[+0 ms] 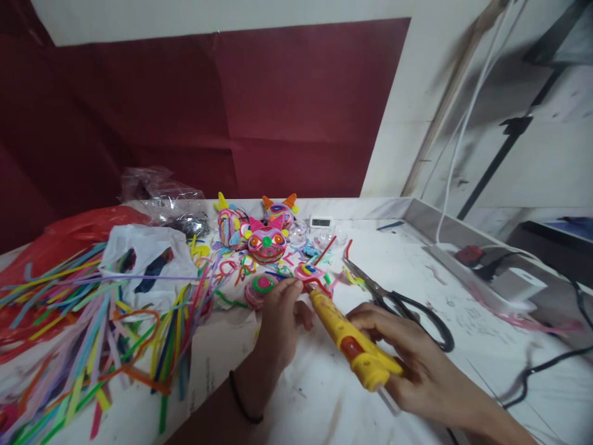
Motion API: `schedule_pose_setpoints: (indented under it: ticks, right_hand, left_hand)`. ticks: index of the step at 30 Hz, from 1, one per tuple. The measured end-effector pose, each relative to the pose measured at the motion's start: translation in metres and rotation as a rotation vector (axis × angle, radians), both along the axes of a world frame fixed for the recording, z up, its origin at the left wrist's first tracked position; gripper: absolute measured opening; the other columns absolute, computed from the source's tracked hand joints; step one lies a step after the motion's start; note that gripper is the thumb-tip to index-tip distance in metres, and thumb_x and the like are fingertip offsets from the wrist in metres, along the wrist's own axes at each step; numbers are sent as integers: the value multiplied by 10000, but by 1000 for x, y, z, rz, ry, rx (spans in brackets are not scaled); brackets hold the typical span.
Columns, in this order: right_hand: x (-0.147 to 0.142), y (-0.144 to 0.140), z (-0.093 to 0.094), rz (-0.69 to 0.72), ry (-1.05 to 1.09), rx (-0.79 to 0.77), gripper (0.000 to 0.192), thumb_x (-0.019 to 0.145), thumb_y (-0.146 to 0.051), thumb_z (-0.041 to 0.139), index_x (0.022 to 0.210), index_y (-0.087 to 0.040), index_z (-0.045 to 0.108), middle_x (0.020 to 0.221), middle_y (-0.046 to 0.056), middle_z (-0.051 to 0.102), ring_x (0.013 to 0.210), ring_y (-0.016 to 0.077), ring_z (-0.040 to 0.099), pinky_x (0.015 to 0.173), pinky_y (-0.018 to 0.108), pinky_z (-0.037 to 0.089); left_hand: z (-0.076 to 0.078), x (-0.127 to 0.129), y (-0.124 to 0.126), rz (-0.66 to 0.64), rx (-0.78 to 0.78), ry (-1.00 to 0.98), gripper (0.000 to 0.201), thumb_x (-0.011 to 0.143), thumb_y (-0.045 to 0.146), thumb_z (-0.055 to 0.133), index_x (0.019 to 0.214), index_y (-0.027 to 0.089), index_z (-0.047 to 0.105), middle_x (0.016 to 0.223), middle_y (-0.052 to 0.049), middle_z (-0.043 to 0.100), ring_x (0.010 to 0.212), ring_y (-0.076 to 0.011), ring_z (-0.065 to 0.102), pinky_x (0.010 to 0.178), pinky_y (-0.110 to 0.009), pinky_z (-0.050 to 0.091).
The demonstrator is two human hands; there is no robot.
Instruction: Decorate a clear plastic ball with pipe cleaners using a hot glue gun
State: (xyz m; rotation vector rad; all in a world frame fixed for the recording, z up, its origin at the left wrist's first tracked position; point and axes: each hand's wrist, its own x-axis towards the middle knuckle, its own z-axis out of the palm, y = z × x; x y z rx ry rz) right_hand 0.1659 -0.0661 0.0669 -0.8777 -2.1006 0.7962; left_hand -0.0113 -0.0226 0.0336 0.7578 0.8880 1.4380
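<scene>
My right hand (407,358) grips a yellow glue gun (352,343) with an orange trigger. Its nozzle points up-left at a small coiled pipe-cleaner piece (309,271) in pink, yellow and blue. My left hand (278,315), with a black band on the wrist, pinches that piece at its edge with the fingertips. A round pink and green coil (260,286) lies just left of the fingers. Behind it sit finished pipe-cleaner animal faces (266,242) in pink, orange and yellow.
A heap of coloured pipe cleaners (92,321) covers the table's left side, with a white plastic bag (148,259) and a red bag (69,232). Black-handled scissors (403,303) lie right of the glue gun. A power strip (486,278) and cables run along the right edge.
</scene>
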Motion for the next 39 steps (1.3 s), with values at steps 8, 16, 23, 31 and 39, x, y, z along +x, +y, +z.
schedule_pose_setpoints:
  ticks: [8,16,23,31,39]
  right_hand:
    - [3,-2,2,-12,16,16,282,665,-101,496,905,-194,610,869,52,640,781,193,620,655,279,508]
    - [5,-1,5,-23,22,80,274,664,-96,519,904,-196,605,848,57,656,744,190,633,621,268,518]
    - [7,-1,6,-18,27,114,279,668,-100,500,907,-202,601,838,45,652,731,180,629,606,258,508]
    - [6,0,5,0,4,73,294,667,-86,486,921,-193,587,846,46,633,730,178,616,618,273,501]
    - [6,-1,-4,-1,-35,189,315,708,-134,550,1012,-216,539,923,57,635,774,193,624,651,285,505]
  left_hand:
    - [1,-4,2,23,-1,68,151,732,299,616,698,184,525,520,70,500,334,-58,430,341,-175,292]
    - [5,-10,6,43,42,326,186,736,345,590,728,160,610,509,24,559,412,-96,483,368,-178,335]
    - [4,-11,8,120,86,349,159,709,302,622,721,148,659,648,-11,594,571,-129,542,403,-182,417]
    - [6,-12,8,24,60,82,145,745,276,634,728,133,619,724,-52,664,717,-176,644,609,-271,543]
    - [2,-16,11,8,-9,-109,164,712,278,709,771,163,608,793,-54,700,783,-201,680,652,-294,544]
